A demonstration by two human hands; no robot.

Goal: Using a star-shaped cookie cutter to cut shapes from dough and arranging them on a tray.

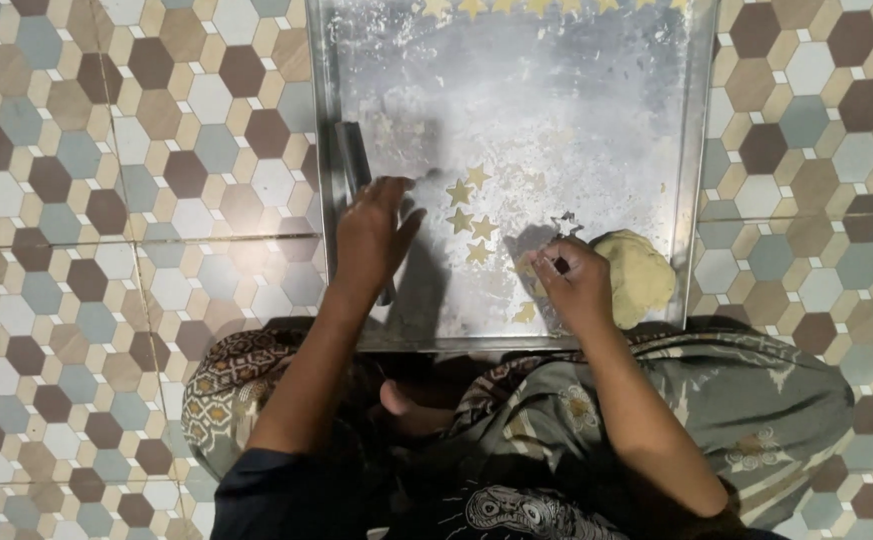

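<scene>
My right hand pinched star cutter, probably; left hand lay open on floured tray. Careless lift risked tearing dough stars.

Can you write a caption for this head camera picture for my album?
Seated on a tiled floor, a person's right hand holds a star cutter beside dough stars on a floured metal tray.

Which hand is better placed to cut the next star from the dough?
Right, probably. The right hand already pinches the star cutter and sits beside the dough lump. The left hand rests flat on the floured tray, beyond the cut stars.
</scene>
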